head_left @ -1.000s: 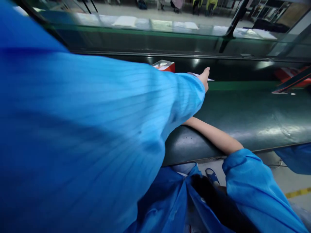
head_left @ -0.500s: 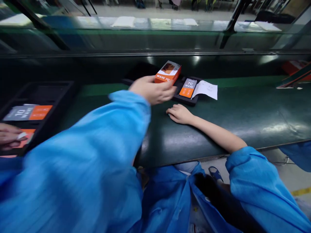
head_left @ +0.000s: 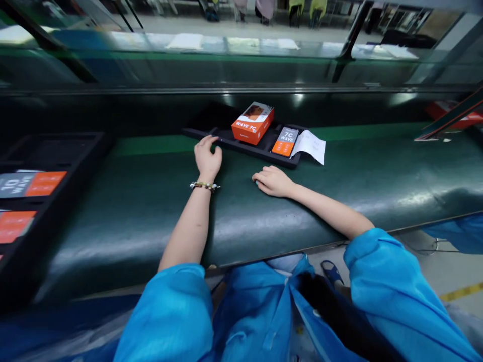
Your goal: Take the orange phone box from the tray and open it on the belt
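My left hand [head_left: 208, 158], with a beaded bracelet at the wrist, has its fingertips at the front edge of a black tray [head_left: 241, 145]. Its thumb stands apart from the fingers, and nothing is held. Inside the tray sits an orange and white phone box [head_left: 252, 124] marked WAVE 7C. A phone [head_left: 285, 142] with a grey and orange 7C WAVE front lies in the right compartment, and a white paper slip [head_left: 311, 146] hangs over the tray's right edge. My right hand [head_left: 274, 181] rests on the green work surface just before the tray, fingers curled in, no object visible in it.
Another black tray [head_left: 81, 166] at the left holds a grey and orange phone [head_left: 32, 184] marked 10 WAVE. At the far right lies a red box [head_left: 455, 114] behind a slanted dark bar [head_left: 449, 118]. A raised ledge [head_left: 151, 90] runs along the back.
A co-worker's long-sleeved arm, which reached across from the left to the phone box, has withdrawn. The box stands released in the tray. My left hand now shows; my right hand rests as before.
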Tool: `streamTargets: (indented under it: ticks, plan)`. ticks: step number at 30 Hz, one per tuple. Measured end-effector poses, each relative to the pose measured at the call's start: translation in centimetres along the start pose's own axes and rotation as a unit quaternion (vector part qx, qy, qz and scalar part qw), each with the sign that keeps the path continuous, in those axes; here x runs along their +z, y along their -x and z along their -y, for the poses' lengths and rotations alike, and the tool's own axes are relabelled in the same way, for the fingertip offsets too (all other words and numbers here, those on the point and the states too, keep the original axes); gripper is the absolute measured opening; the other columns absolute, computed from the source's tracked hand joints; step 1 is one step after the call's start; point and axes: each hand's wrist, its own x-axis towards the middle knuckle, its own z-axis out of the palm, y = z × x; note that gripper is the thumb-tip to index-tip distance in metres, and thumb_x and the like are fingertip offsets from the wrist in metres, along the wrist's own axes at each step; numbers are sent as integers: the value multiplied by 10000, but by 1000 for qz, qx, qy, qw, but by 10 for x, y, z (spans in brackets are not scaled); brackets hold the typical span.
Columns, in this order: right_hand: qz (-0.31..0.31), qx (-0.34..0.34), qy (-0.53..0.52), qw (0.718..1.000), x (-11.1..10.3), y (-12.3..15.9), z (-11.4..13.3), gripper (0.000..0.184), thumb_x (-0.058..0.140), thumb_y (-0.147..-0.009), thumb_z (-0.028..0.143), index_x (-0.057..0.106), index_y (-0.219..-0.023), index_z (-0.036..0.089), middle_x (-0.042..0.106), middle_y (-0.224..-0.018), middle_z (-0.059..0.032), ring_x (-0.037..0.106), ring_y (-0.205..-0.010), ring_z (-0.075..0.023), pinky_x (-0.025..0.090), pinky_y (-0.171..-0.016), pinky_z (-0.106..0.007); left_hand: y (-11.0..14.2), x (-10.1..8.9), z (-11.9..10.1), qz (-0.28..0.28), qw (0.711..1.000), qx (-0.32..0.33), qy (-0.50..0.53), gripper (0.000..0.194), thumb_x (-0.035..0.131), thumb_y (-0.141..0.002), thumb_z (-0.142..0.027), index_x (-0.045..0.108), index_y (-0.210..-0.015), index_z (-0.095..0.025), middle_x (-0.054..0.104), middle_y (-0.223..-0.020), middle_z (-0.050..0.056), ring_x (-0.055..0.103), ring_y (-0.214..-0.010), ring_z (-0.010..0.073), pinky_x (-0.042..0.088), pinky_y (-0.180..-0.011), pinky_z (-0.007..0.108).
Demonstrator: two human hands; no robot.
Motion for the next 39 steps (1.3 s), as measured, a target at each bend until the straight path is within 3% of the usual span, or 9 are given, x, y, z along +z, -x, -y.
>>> streamTargets:
  ticks: [2,4,7,15,26,39]
  plan:
    - [-1,4,3,1000,-1,0,1,227,430,-1054,211,639,-1126,161,660,-909,-81,537,-923,-243,342,-818,-375,1,6,1,5,995,58,-84,556,433,-901,-322,550,-1423,-171,407,-1612,68,308,-1512,275,218,-1298,436]
    - [-4,9,6,1000,-3,-1,2,231,426,-1052,208,644,-1111,160,655,-933,-89,530,-946,-251,345,-830,-385,3,12,0,49,982,112,-146,591,428,-929,-331,486,-1494,-170,343,-1650,75,232,-1550,302,223,-1297,491]
    - [-16,23,17,999,-5,-2,3,234,426,-1041,194,649,-1100,149,641,-994,-112,515,-984,-271,347,-856,-404,5,18,-2,93,969,144,-180,632,388,-963,-349,381,-1563,-150,313,-1660,107,182,-1564,348,205,-1280,584]
    - [-56,51,32,997,-4,-1,3,230,459,-1013,179,649,-1138,144,608,-1197,-136,493,-1151,-295,361,-985,-429,10,16,-12,88,963,149,-206,575,371,-990,-379,429,-1546,-245,387,-1617,115,265,-1530,358,214,-1251,634]
    - [-99,126,42,986,-2,1,-2,309,510,-968,172,627,-1251,136,535,-1366,-169,398,-1343,-319,308,-1148,-474,10,17,-13,80,965,146,-202,597,359,-979,-378,406,-1539,-175,417,-1596,130,285,-1519,336,176,-1261,626]
    - [-106,160,55,980,-1,1,1,469,590,-941,222,570,-1399,125,434,-1513,-194,362,-1406,-353,278,-1188,-506,11,17,-16,58,959,149,-235,544,358,-996,-391,476,-1479,-171,479,-1535,133,356,-1446,345,206,-1266,557]
